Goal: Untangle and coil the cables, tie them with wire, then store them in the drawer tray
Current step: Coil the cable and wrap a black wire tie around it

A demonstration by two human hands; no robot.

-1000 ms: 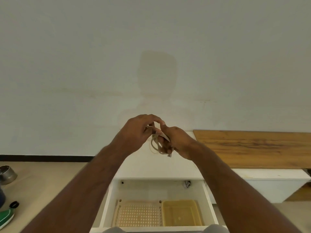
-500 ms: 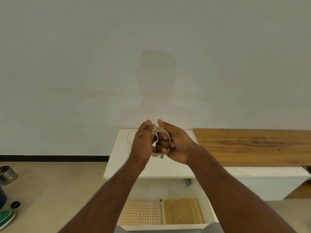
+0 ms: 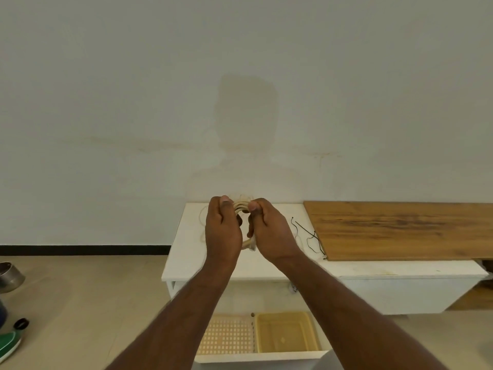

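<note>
A coiled beige cable (image 3: pixel 241 205) is held up between both hands above the white cabinet top (image 3: pixel 186 252). My left hand (image 3: pixel 222 231) grips its left side and my right hand (image 3: pixel 269 233) grips its right side, thumbs on top. The cable's plug end (image 3: pixel 250 245) sticks out below my right palm. A thin black tie wire (image 3: pixel 309 236) lies on the cabinet top to the right. A loose pale cable (image 3: pixel 202 225) lies on the top behind my left hand. Below, the open drawer (image 3: pixel 261 356) holds a beige perforated tray (image 3: pixel 229 335) and a yellow tray (image 3: pixel 286 332).
A wooden board (image 3: pixel 400 228) covers the cabinet top on the right. On the floor at the left are a metal bowl (image 3: pixel 9 275), a green object (image 3: pixel 9 343) and a small black cap (image 3: pixel 21 323). A plain wall stands behind.
Both hands dropped lower in view and turned so the thumbs sit on top of the coil. The view shifted, showing the black wire and more of the cabinet top.
</note>
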